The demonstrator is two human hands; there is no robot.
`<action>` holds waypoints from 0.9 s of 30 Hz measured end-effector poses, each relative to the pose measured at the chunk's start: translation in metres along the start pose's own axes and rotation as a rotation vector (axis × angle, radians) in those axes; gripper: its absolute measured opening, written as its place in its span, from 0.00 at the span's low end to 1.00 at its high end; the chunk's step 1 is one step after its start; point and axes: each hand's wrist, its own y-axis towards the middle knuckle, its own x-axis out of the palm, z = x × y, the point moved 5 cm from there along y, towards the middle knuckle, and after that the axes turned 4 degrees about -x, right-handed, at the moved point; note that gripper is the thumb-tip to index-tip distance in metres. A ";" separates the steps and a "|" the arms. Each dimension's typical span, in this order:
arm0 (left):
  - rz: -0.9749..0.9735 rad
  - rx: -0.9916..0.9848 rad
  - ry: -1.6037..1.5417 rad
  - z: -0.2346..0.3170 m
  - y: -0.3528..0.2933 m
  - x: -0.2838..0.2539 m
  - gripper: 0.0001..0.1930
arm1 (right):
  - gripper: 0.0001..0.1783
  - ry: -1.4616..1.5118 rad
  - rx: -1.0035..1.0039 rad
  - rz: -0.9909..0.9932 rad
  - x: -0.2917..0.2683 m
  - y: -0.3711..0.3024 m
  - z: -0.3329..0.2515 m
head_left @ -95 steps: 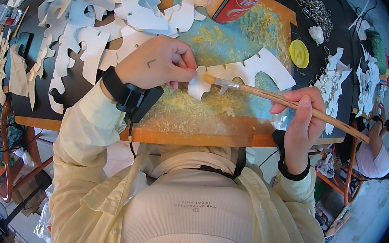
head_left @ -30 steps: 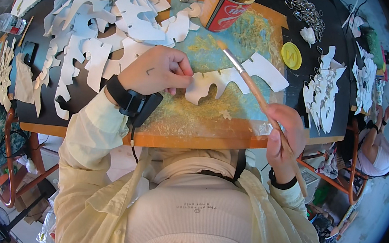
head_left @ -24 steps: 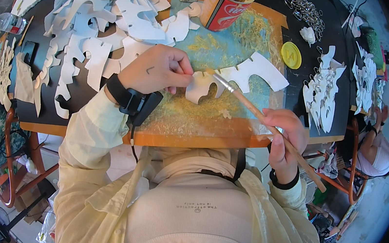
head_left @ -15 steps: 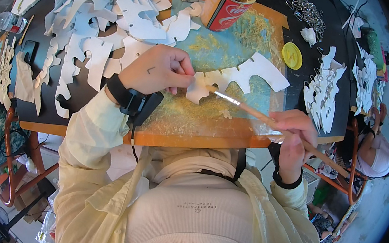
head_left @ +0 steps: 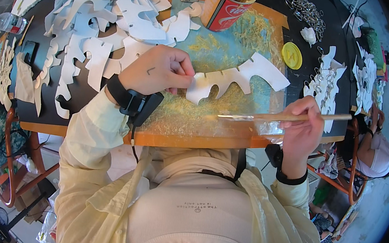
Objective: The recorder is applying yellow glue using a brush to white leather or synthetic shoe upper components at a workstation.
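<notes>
My left hand (head_left: 159,70) pinches the left end of a white cut-out piece (head_left: 232,77) with curved notches, which lies over the glue-smeared board (head_left: 169,123). In my right hand (head_left: 304,128) is a paintbrush (head_left: 278,117) with a long wooden handle, held nearly level. Its bristles point left, below the cut-out piece and apart from it. A red and orange tin (head_left: 224,10) with a yellowish, crusted inside stands at the far edge of the board.
Many white cut-outs (head_left: 95,15) lie heaped at the left. Metal rings (head_left: 305,10), a yellow lid (head_left: 291,55) and a ringed stack of cut-outs (head_left: 324,84) lie to the right. A clear bottle (head_left: 11,22) is at far left. Other people sit on both sides.
The brush has come off the cut-out piece and swung down to a flatter angle. My right hand has risen and turned. My left hand keeps its place.
</notes>
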 end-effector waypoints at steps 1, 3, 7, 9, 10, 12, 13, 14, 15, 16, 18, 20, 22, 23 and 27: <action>-0.002 -0.001 -0.021 0.000 0.000 0.001 0.05 | 0.19 0.002 0.000 0.000 0.002 0.002 0.001; -0.004 -0.002 0.000 0.001 0.000 0.001 0.05 | 0.20 -0.015 -0.016 0.186 0.001 0.003 0.003; -0.003 0.010 0.032 0.001 0.000 0.001 0.05 | 0.18 -0.239 -0.070 0.187 0.013 0.004 0.000; -0.011 0.014 0.023 0.001 0.000 0.001 0.05 | 0.16 -0.329 -0.090 0.146 0.020 0.003 -0.001; -0.020 0.020 0.016 0.001 0.000 0.001 0.05 | 0.16 -0.330 -0.090 0.146 0.021 0.003 -0.001; -0.027 0.024 0.016 0.002 0.000 0.002 0.05 | 0.15 -0.368 -0.128 0.092 0.025 0.002 -0.002; -0.032 0.027 0.016 0.002 -0.001 0.002 0.05 | 0.15 -0.367 -0.129 0.091 0.023 0.001 -0.001; -0.031 0.027 0.016 0.002 -0.001 0.002 0.05 | 0.15 -0.365 -0.124 0.055 0.021 0.000 0.000; -0.032 0.025 0.014 0.002 -0.001 0.002 0.05 | 0.16 -0.362 -0.118 0.018 0.020 -0.001 0.000; -0.034 0.022 0.012 0.001 -0.001 0.002 0.05 | 0.16 -0.361 -0.119 0.018 0.018 0.000 -0.001; -0.029 0.018 0.006 0.001 -0.001 0.002 0.05 | 0.16 -0.090 -0.011 0.081 0.011 0.004 0.003; -0.031 0.023 0.003 0.003 0.000 0.002 0.05 | 0.16 0.068 0.014 0.124 -0.004 0.009 0.003; -0.030 0.053 -0.023 0.002 0.002 0.001 0.06 | 0.16 0.229 0.035 0.158 -0.019 0.010 0.004; -0.025 0.062 -0.018 0.002 0.002 0.000 0.06 | 0.16 0.359 0.067 0.233 -0.027 0.010 0.007; 0.003 0.099 -0.007 0.005 0.000 0.000 0.06 | 0.22 0.467 0.088 0.369 -0.031 0.008 0.004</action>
